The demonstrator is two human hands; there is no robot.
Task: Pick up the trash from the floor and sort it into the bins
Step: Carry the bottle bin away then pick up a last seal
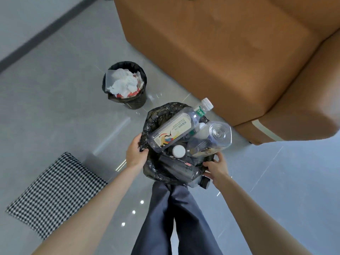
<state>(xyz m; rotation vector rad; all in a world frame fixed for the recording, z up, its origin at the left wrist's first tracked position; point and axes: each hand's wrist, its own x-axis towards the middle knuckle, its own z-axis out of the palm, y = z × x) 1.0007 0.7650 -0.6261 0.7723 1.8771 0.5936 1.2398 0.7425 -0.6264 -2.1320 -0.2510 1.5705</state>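
A bin lined with a black bag (156,115) stands in front of my legs, packed with several plastic bottles. A clear bottle with a cream label (173,134) lies across the top, and a green-labelled bottle (202,107) sticks out at the far rim. A dark bottle (181,167) lies at the near side. My left hand (135,153) grips the bag's left edge. My right hand (216,167) holds the bag at the right rim beside a large clear bottle (211,137). A second black bin (140,101) farther left holds crumpled white paper (121,82).
A brown sofa (230,52) fills the upper right, close behind the bottle bin. A black-and-white houndstooth cushion (55,194) lies on the grey tile floor at lower left. My trouser legs (176,218) are directly below the bin.
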